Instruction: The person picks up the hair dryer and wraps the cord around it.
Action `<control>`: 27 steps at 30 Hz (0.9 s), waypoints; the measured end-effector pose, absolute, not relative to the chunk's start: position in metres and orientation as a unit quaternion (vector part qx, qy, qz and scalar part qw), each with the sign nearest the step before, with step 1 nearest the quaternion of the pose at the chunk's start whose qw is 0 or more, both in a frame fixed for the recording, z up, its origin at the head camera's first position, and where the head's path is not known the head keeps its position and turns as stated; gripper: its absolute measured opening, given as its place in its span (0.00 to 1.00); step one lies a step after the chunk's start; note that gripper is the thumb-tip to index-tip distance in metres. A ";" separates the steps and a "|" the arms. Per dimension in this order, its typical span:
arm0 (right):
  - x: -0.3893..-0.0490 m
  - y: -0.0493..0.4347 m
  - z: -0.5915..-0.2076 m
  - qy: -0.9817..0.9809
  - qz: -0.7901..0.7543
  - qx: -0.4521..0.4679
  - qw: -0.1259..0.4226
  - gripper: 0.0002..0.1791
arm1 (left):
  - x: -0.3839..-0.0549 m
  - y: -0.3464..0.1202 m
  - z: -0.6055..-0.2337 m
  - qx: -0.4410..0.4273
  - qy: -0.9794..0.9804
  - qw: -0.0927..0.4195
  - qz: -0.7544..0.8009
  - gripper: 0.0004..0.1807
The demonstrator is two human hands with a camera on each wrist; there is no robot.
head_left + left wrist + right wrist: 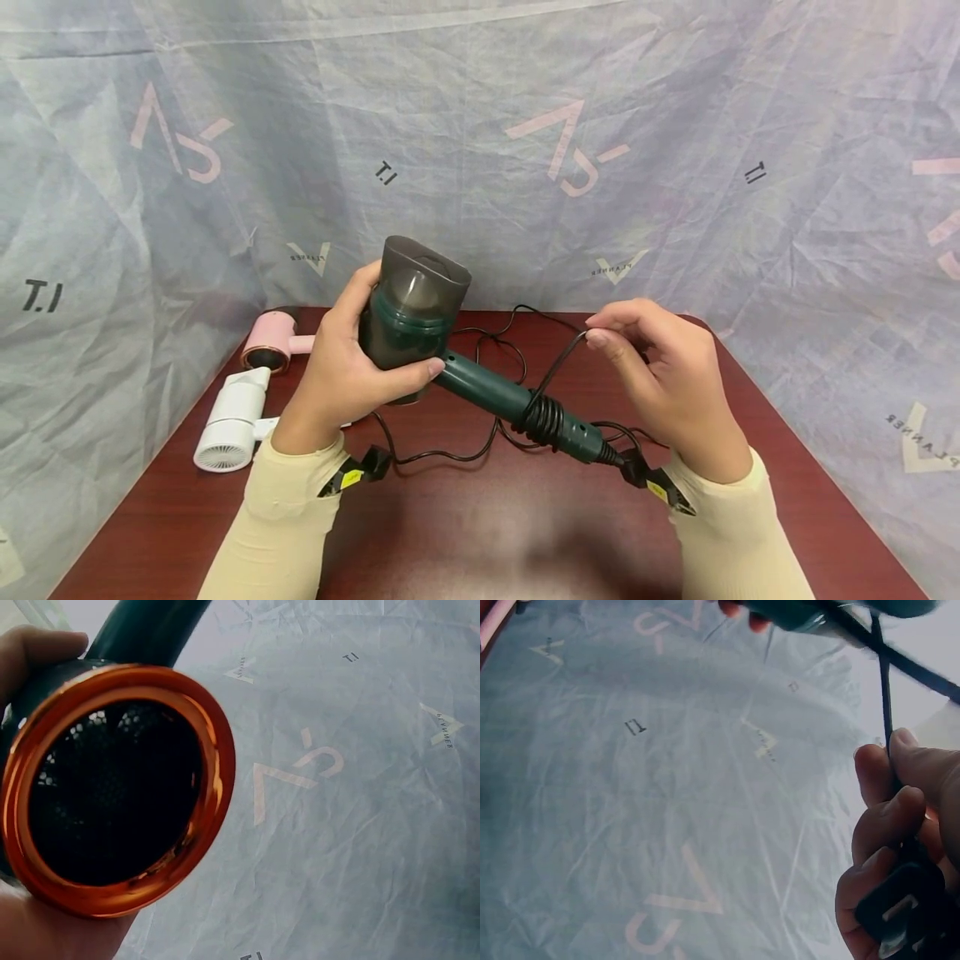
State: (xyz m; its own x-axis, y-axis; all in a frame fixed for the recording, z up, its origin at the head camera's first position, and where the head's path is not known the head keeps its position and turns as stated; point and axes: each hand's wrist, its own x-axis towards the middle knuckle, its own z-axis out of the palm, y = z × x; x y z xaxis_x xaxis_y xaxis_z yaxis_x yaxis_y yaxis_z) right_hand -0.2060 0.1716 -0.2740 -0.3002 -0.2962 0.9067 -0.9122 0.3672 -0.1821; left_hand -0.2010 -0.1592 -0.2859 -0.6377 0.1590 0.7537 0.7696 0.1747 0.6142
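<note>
My left hand (352, 371) grips the barrel of a dark green hair dryer (480, 388), thumb across its side. A smoky translucent nozzle (422, 279) tops the barrel, tilted upward. The copper-coloured rim (221, 765) around the dryer's dark round end faces the left wrist camera. Black cord (545, 419) is coiled in several turns around the lower handle, which slants down to the right. Above and right of the coil, my right hand (663, 375) pinches a stretch of the cord (886, 697) between thumb and forefinger, pulled fairly straight. A dark blocky piece (900, 904) shows by its curled lower fingers.
A pink hair dryer (272, 332) and a white hair dryer (231, 419) lie at the left of the reddish-brown table (480, 533). Loose black cords (442, 455) wind across the table behind the held dryer. A grey printed cloth (465, 125) hangs around the table.
</note>
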 end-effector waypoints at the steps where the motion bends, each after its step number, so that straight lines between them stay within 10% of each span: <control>1: -0.208 0.172 -0.275 -0.719 0.372 0.421 0.409 0.04 | -0.200 -0.159 -0.285 -0.327 -0.710 0.277 -0.559 0.55; 12: -0.223 0.167 -0.284 -0.728 0.361 0.438 0.385 0.02 | -0.193 -0.159 -0.279 -0.355 -0.652 0.307 -0.596 0.51; 27: -0.214 0.158 -0.290 -0.832 0.356 0.381 0.188 0.12 | -0.195 -0.155 -0.277 -0.332 -0.594 0.333 -0.653 0.47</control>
State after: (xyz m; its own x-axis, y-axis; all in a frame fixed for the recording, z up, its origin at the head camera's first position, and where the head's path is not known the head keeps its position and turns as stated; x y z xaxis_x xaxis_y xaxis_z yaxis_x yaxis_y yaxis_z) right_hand -0.2137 0.1583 -0.2895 -0.6393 -0.5004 0.5839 -0.7678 0.4567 -0.4493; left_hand -0.1954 -0.1551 -0.2767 -0.5576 -0.0412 0.8291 0.8292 -0.0725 0.5542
